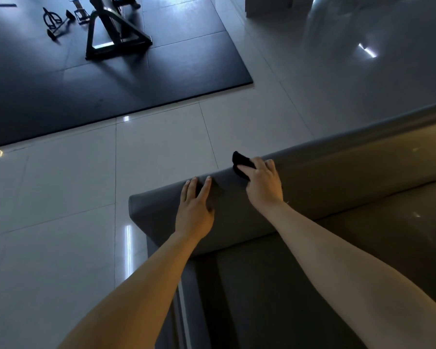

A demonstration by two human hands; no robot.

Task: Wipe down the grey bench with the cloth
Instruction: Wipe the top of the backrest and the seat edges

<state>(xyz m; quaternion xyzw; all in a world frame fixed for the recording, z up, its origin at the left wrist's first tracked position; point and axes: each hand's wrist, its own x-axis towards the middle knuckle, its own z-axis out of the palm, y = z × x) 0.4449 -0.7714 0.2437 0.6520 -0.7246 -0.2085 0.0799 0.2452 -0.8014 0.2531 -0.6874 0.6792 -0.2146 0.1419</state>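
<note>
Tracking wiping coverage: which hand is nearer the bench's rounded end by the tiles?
Left. The left hand rests flat on the grey bench just beside its end; the right hand, holding the black cloth, is farther along the top edge.

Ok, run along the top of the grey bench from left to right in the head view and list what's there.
Rounded left end of the grey bench → left hand, flat on the bench top → black cloth → right hand, holding the cloth.
</note>
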